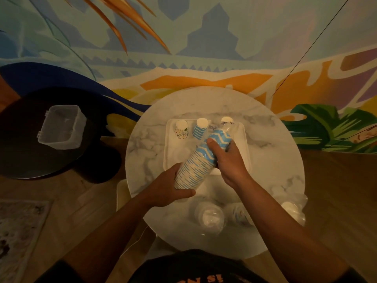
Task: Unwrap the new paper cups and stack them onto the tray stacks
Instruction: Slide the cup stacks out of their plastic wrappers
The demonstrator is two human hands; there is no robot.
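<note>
A long sleeve of blue-and-white wavy paper cups [196,162], still in clear plastic wrap, lies tilted above the white tray [243,137]. My left hand [173,188] grips its wide lower end and my right hand [226,158] grips its upper part. Three short cup stacks stand upside down at the tray's far edge: a patterned one [181,129], a blue-striped one [201,128] and one [227,120] partly hidden behind the sleeve's tip.
The tray rests on a round marble table [281,164]. Wrapped cup sleeves [210,218] lie at the table's near edge, another [291,209] at the right. A clear plastic box [61,127] sits on a dark round table at left. A painted wall stands behind.
</note>
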